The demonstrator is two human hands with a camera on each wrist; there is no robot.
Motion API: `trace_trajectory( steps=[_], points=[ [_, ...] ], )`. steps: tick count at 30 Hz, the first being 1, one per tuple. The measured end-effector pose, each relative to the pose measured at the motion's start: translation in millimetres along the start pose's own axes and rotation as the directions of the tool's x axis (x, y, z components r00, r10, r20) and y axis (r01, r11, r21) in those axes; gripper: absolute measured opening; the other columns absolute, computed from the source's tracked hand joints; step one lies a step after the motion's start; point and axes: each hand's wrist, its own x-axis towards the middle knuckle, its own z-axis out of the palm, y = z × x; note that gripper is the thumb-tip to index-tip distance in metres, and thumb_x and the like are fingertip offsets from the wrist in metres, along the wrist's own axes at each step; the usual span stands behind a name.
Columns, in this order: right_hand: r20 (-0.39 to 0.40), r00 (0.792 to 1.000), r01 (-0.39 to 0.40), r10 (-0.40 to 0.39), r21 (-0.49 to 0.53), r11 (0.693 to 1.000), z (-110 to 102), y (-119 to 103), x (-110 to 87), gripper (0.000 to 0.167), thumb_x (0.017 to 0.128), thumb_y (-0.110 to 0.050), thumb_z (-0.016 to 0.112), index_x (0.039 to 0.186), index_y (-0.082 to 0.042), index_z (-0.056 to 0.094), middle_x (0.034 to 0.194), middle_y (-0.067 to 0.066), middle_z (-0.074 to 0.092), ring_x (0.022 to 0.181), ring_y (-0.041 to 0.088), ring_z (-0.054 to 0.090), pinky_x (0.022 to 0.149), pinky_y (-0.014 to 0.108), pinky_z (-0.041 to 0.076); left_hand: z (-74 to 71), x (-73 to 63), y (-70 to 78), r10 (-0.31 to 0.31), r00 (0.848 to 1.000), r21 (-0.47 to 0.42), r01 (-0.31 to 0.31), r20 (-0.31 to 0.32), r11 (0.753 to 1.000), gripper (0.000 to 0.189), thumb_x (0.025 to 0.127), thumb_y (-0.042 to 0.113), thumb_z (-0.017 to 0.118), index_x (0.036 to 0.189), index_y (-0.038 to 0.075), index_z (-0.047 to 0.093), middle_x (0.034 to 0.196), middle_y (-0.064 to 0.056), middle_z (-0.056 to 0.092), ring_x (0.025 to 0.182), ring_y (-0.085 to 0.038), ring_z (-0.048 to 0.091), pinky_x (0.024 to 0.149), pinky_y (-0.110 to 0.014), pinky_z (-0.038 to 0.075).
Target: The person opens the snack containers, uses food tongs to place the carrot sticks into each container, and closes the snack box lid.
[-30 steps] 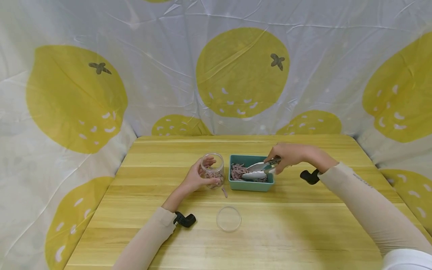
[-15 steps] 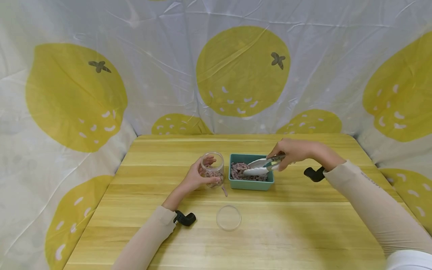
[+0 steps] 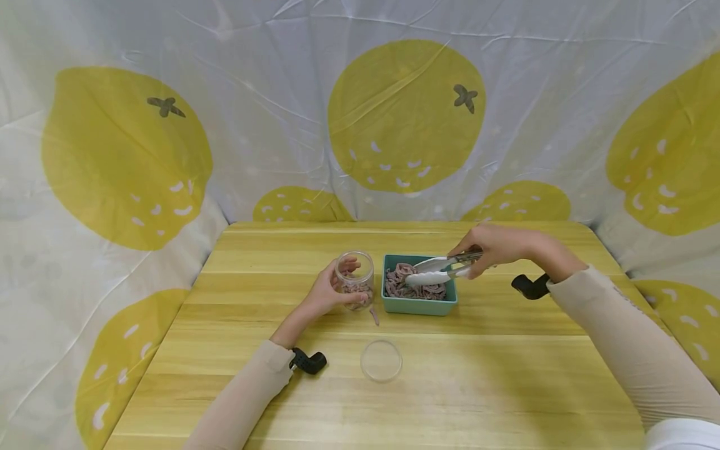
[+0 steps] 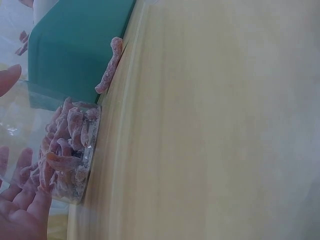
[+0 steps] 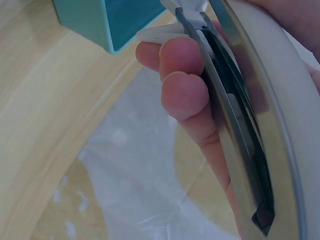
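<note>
My left hand grips a clear jar, fingers around its far side and thumb across the near side. In the left wrist view, frosted purplish strips fill the jar's lower part. My right hand holds metal tongs with white tips, the handles between fingers and palm in the right wrist view. The tongs' tips are over the left part of a teal box, where a clump of similar strips bunches up at them. More strips lie across the box's bottom.
A single loose strip lies on the wooden table between jar and box. Nearer the front is a round clear lid. A cloth printed with lemons hangs behind the table and at both sides.
My right hand has moved up and slightly right, lifting the tongs; strips at their tips have risen into a clump. My left hand and the jar stay in place.
</note>
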Motion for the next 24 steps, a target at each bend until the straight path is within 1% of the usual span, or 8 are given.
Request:
trace_trajectory(
  steps=[5, 10, 14, 17, 18, 19, 21, 24],
  points=[
    [-0.019, 1.000, 0.005, -0.005, -0.003, 1.000, -3, -2, -4.5, 0.051, 0.085, -0.020, 0.081, 0.129, 0.002, 0.065, 0.089, -0.003, 0.068, 0.059, 0.008, 0.050, 0.057, 0.025, 0.044, -0.2, 0.4, 0.4, 0.004, 1.000, 0.009, -0.004, 0.000, 1.000, 0.078, 0.078, -0.011, 0.079, 0.145, -0.003, 0.041, 0.145, -0.025, 0.047, 0.137, -0.043, 0.038, 0.115, -0.051, 0.029],
    [-0.030, 0.999, 0.019, -0.018, 0.017, 1.000, -8, -4, -6.8, 0.052, 0.085, -0.021, 0.081, 0.129, 0.003, 0.065, 0.091, -0.002, 0.069, 0.062, 0.011, 0.052, 0.057, 0.026, 0.045, 0.2, 0.9, 0.8, -0.001, 1.000, 0.010, 0.001, 0.000, 1.000, 0.078, 0.078, -0.011, 0.079, 0.145, -0.003, 0.040, 0.145, -0.025, 0.046, 0.138, -0.043, 0.038, 0.115, -0.051, 0.029],
    [-0.052, 0.997, 0.064, -0.063, 0.017, 0.998, -11, -5, -7.4, 0.051, 0.085, -0.019, 0.081, 0.128, 0.004, 0.065, 0.092, -0.002, 0.070, 0.061, 0.009, 0.053, 0.057, 0.025, 0.046, 0.5, 0.3, 1.6, 0.000, 1.000, -0.002, 0.000, 0.002, 1.000, 0.077, 0.080, -0.010, 0.078, 0.147, -0.002, 0.040, 0.146, -0.025, 0.046, 0.138, -0.043, 0.037, 0.115, -0.053, 0.027],
    [-0.069, 0.993, 0.093, -0.092, 0.013, 0.996, -15, -9, -8.9, 0.051, 0.086, -0.020, 0.081, 0.128, 0.004, 0.065, 0.090, -0.004, 0.070, 0.061, 0.007, 0.051, 0.057, 0.025, 0.045, 0.4, -0.3, 1.9, 0.000, 1.000, -0.007, 0.000, 0.004, 1.000, 0.077, 0.081, -0.010, 0.078, 0.147, -0.002, 0.040, 0.146, -0.025, 0.045, 0.138, -0.043, 0.037, 0.115, -0.054, 0.026],
    [-0.071, 0.993, 0.097, -0.095, 0.013, 0.995, -16, -10, -9.4, 0.051, 0.086, -0.020, 0.081, 0.128, 0.004, 0.065, 0.086, -0.005, 0.069, 0.059, 0.006, 0.048, 0.056, 0.024, 0.043, 0.3, -0.5, 2.0, -0.001, 1.000, -0.006, 0.001, 0.005, 1.000, 0.077, 0.081, -0.010, 0.078, 0.147, -0.002, 0.040, 0.146, -0.025, 0.046, 0.138, -0.043, 0.037, 0.115, -0.054, 0.027],
    [-0.073, 0.993, 0.099, -0.098, 0.014, 0.995, -18, -12, -10.0, 0.052, 0.086, -0.021, 0.080, 0.129, 0.004, 0.064, 0.081, -0.006, 0.067, 0.057, 0.005, 0.045, 0.055, 0.024, 0.041, 0.2, -0.7, 1.8, -0.003, 1.000, -0.003, 0.003, 0.005, 1.000, 0.077, 0.081, -0.010, 0.078, 0.147, -0.002, 0.040, 0.146, -0.025, 0.046, 0.138, -0.042, 0.037, 0.115, -0.054, 0.027],
    [-0.075, 0.992, 0.098, -0.097, 0.011, 0.995, -21, -15, -11.0, 0.053, 0.087, -0.023, 0.080, 0.131, 0.003, 0.064, 0.076, -0.007, 0.064, 0.054, 0.004, 0.040, 0.055, 0.024, 0.038, -0.2, -0.8, 1.2, -0.009, 1.000, 0.001, 0.009, 0.006, 1.000, 0.077, 0.080, -0.009, 0.078, 0.147, -0.002, 0.040, 0.146, -0.024, 0.046, 0.138, -0.041, 0.038, 0.115, -0.053, 0.028],
    [-0.073, 0.993, 0.091, -0.090, 0.015, 0.996, -24, -18, -11.6, 0.054, 0.088, -0.025, 0.079, 0.133, 0.001, 0.063, 0.073, -0.006, 0.060, 0.053, 0.003, 0.037, 0.054, 0.024, 0.036, -1.0, -0.7, -0.1, -0.016, 1.000, 0.002, 0.016, 0.007, 1.000, 0.078, 0.080, -0.009, 0.079, 0.147, -0.002, 0.039, 0.146, -0.024, 0.046, 0.137, -0.040, 0.039, 0.115, -0.052, 0.029]
  ],
)
